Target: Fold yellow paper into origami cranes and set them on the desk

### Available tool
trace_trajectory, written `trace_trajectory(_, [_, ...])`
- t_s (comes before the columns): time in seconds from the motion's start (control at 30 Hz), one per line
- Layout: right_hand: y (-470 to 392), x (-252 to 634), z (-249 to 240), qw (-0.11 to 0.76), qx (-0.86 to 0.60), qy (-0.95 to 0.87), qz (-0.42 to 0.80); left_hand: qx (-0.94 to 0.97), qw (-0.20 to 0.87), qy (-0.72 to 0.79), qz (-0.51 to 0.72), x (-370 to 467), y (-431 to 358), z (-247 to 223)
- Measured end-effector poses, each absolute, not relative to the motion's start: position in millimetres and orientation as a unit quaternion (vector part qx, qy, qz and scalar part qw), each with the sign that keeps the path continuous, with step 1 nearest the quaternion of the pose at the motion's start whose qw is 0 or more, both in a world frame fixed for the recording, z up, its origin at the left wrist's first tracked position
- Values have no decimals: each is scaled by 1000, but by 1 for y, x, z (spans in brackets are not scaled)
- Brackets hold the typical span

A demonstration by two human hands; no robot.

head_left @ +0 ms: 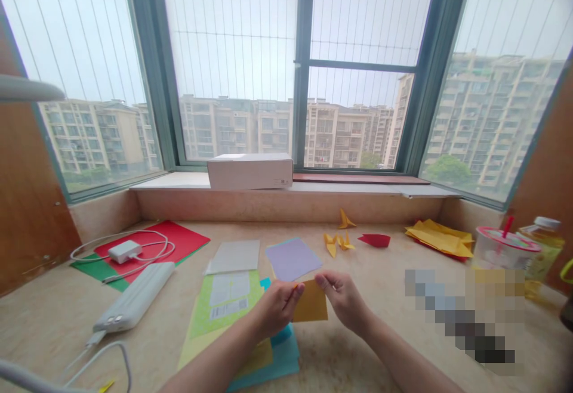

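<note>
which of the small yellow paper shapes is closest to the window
The rearmost yellow shape, by the low wall; the other small yellow shapes lie in front of it, left of the red piece.

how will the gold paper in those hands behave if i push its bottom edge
The gold paper will probably feel very light, being small and thin-looking. It may bend, since the left hand and right hand pinch it near the top, leaving its lower part free. Rolling seems unlikely: it looks flat.

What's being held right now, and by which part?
Orange-yellow paper: the left grip pinches its upper left side, the right grip its upper right corner.
</note>
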State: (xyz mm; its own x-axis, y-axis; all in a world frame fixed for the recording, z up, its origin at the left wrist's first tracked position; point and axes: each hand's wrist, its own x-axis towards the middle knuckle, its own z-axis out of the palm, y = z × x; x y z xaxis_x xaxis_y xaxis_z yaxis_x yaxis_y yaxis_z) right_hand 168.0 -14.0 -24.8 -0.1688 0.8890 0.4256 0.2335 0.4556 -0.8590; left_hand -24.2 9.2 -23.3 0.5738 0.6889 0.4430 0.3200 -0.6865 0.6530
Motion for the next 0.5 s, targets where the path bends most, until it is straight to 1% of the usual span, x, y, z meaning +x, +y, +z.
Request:
trace_trajectory(0.07, [-15,167,-25,499,-417,-695,307,833,291,306,358,-22,7,-24])
trace_trajectory(0.2, [-13,166,-29,526,-440,-670,284,759,437,306,374,-17,3,-28])
trace_trajectory(0.27, [-10,167,-32,541,-452,-651,283,723,488,297,389,-14,3,-30])
trace_trajectory(0.4, [-8,175,-31,537,-447,-663,269,657,532,316,431,-11,8,-30])
trace_trajectory(0.5, [-12,187,-25,512,-414,-732,177,621,542,316,470,-13,12,-25])
